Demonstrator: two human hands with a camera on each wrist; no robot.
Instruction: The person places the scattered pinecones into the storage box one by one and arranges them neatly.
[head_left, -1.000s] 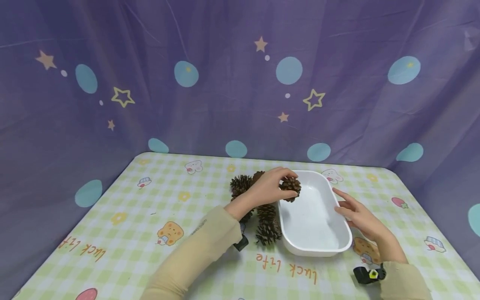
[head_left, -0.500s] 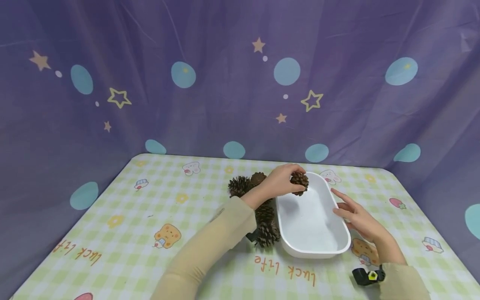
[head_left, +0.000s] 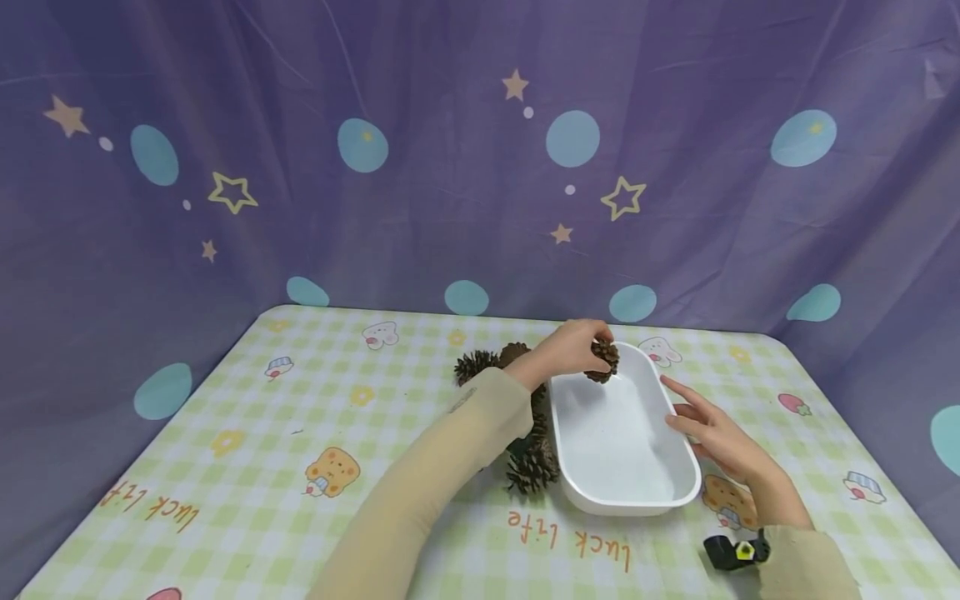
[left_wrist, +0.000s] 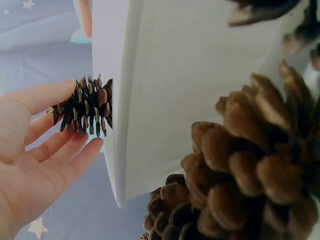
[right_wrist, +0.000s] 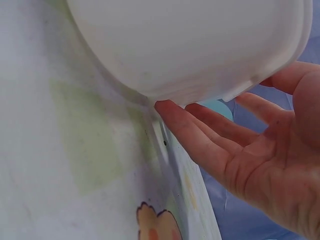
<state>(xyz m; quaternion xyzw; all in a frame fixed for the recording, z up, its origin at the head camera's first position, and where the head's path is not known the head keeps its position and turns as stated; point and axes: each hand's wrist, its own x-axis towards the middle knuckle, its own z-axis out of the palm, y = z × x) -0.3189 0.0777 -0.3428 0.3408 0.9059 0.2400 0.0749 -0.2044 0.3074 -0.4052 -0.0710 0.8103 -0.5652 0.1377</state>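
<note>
My left hand [head_left: 573, 347] holds a brown pine cone [head_left: 602, 362] inside the far left corner of a white rectangular container [head_left: 557, 442]. In the left wrist view, the thumb lies on one side of the pine cone [left_wrist: 89, 107] and the fingers on the other, with the container wall [left_wrist: 150, 100] hiding its far end. My right hand [head_left: 716, 433] touches the container's right side, fingers extended along the outer wall. The right wrist view has the fingertips [right_wrist: 165, 107] against the container [right_wrist: 190, 50] low on its side and the thumb near the rim.
Several pine cones [head_left: 531, 468] lie in a cluster along the container's left side, partly behind the left sleeve [head_left: 450, 450]. A green-and-white checked cloth [head_left: 285, 433] covers the table. Behind it hangs a purple curtain [head_left: 450, 167] with stars and ovals.
My left hand has carried the pine cone rightward and away, from above the container's left rim to its far left corner. The right hand and the container have stayed in place.
</note>
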